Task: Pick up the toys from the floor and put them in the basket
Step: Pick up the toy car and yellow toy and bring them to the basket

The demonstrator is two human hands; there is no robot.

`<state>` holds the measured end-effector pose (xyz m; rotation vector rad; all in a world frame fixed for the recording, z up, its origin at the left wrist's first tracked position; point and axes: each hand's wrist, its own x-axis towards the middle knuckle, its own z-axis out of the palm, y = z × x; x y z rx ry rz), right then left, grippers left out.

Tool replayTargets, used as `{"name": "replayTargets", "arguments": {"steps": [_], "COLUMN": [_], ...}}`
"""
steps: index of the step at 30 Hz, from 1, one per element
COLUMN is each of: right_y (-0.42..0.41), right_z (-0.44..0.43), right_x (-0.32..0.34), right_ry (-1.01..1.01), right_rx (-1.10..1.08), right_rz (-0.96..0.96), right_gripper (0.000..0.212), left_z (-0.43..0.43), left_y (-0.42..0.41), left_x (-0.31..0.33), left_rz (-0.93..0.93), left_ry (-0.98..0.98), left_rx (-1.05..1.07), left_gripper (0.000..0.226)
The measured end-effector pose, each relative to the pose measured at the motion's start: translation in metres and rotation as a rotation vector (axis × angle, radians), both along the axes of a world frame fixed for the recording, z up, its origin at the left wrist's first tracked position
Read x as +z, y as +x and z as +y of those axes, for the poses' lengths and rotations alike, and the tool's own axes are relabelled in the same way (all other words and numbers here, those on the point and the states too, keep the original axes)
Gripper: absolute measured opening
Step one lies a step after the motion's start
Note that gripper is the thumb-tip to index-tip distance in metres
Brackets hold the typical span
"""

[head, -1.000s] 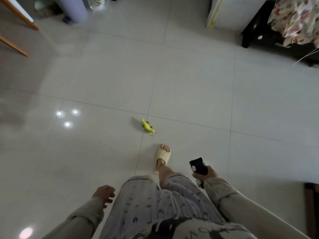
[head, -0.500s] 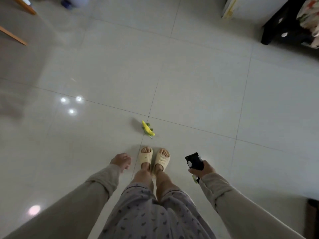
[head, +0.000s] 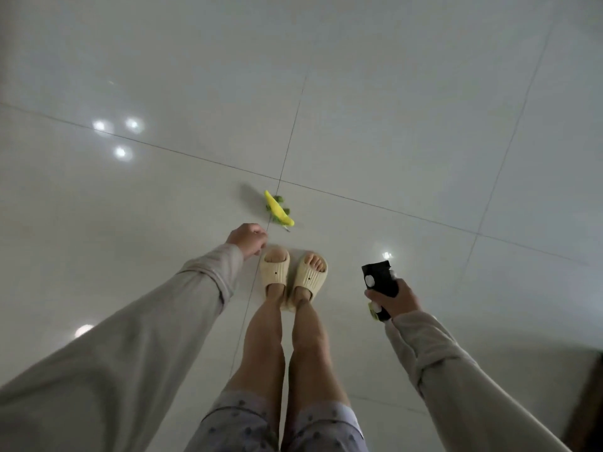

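Observation:
A small yellow and green toy (head: 279, 210) lies on the pale tiled floor (head: 391, 109), just in front of my feet, where two tile seams cross. My left hand (head: 248, 239) reaches down toward it with fingers loosely curled and nothing in them; it is a short way below and left of the toy, not touching. My right hand (head: 393, 298) is closed around a black toy (head: 378, 287) with white and yellowish parts, held out to the right of my feet. No basket is in view.
My two feet in cream slippers (head: 292, 277) stand together just behind the toy. Glossy tiles spread all around with light reflections. A dark brown piece of furniture (head: 587, 402) shows at the lower right edge.
I have bent lower, so the view has dropped toward the floor. My left hand has stretched forward closer to the yellow toy. The right hand still holds the black toy.

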<state>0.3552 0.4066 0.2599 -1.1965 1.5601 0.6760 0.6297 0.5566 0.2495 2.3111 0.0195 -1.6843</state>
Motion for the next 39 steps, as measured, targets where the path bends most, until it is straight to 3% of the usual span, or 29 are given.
{"name": "replayTargets", "arguments": {"steps": [4, 9, 14, 17, 20, 24, 28, 30, 33, 36, 39], "right_y": [0.024, 0.037, 0.019, 0.002, -0.012, -0.017, -0.010, -0.007, -0.001, 0.011, 0.022], "right_z": [0.000, 0.014, 0.039, 0.054, 0.063, 0.070, 0.080, 0.084, 0.086, 0.083, 0.079], "right_x": [-0.082, -0.199, -0.296, -0.336, -0.346, -0.305, -0.223, -0.174, -0.095, -0.012, 0.063], "right_ry": [-0.033, -0.030, -0.011, 0.010, 0.028, 0.016, 0.048, 0.063, 0.062, 0.017, -0.039], "right_rx": [-0.010, -0.043, -0.164, -0.209, -0.218, -0.209, -0.169, -0.131, -0.059, 0.005, 0.046], "right_rz": [-0.014, -0.096, -0.138, -0.115, -0.065, -0.026, -0.006, 0.012, 0.005, -0.023, -0.081], "right_gripper": [0.046, 0.035, 0.027, 0.024, 0.025, 0.026, 0.022, 0.030, 0.046, 0.024, 0.025], "left_z": [-0.009, -0.007, -0.005, -0.011, -0.018, -0.014, 0.014, 0.034, 0.073, 0.121, 0.159], "left_y": [0.007, 0.003, -0.001, -0.003, -0.010, -0.018, -0.020, -0.019, -0.019, -0.022, -0.031], "left_x": [-0.099, -0.246, -0.369, -0.419, -0.438, -0.388, -0.280, -0.215, -0.115, -0.022, 0.057], "left_rz": [0.024, 0.038, 0.128, -0.024, -0.246, -0.192, -0.110, -0.086, -0.049, -0.034, -0.089], "left_ry": [0.000, 0.066, 0.089, 0.121, 0.109, 0.073, 0.041, 0.012, -0.006, 0.057, 0.129], "left_rx": [0.064, 0.207, 0.463, 0.491, 0.361, 0.225, 0.109, 0.067, 0.095, 0.130, 0.202], "left_gripper": [0.011, 0.014, 0.060, 0.067, 0.055, 0.048, 0.054, 0.066, 0.076, 0.083, 0.077]}}
